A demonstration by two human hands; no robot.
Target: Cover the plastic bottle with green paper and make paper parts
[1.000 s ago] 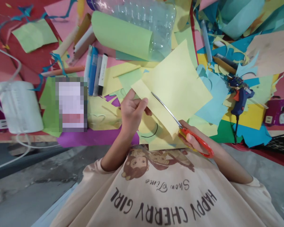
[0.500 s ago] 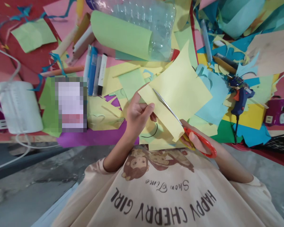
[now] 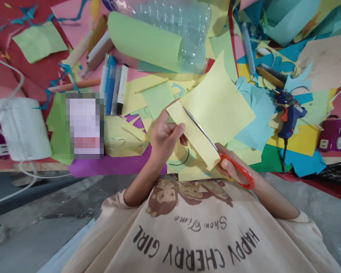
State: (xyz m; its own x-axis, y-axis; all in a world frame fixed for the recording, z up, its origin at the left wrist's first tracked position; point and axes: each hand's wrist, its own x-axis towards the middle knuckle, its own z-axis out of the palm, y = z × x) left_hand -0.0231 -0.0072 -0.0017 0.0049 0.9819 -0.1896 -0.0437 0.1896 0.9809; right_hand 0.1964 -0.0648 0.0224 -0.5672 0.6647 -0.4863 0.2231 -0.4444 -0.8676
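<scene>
A pale yellow paper [image 3: 218,106] is pinched at its left edge between the thumb and fingers of my left hand [image 3: 167,134]. My right hand [image 3: 230,163] is closed round the handles of the red scissors [image 3: 241,175], with the thumb in the red loop. One metal blade lies across the top of the paper, its tip near the upper left edge; the other blade is hidden under it. A narrow strip of the paper lies between the blade and my left hand. Below the paper, a black curved line shows on another yellow sheet [image 3: 177,155].
Behind the paper lie a clear plastic bottle [image 3: 196,34] and a rolled green sheet [image 3: 147,41]. Markers [image 3: 110,85], a blurred-out phone-like object [image 3: 85,125] and a white box with a cable [image 3: 24,129] are left. A blue glue gun [image 3: 288,117] and paper scraps lie right.
My right hand and the scissors' handles have shifted slightly left, and the handles are a little closer in to the paper. My left hand has hardly moved.
</scene>
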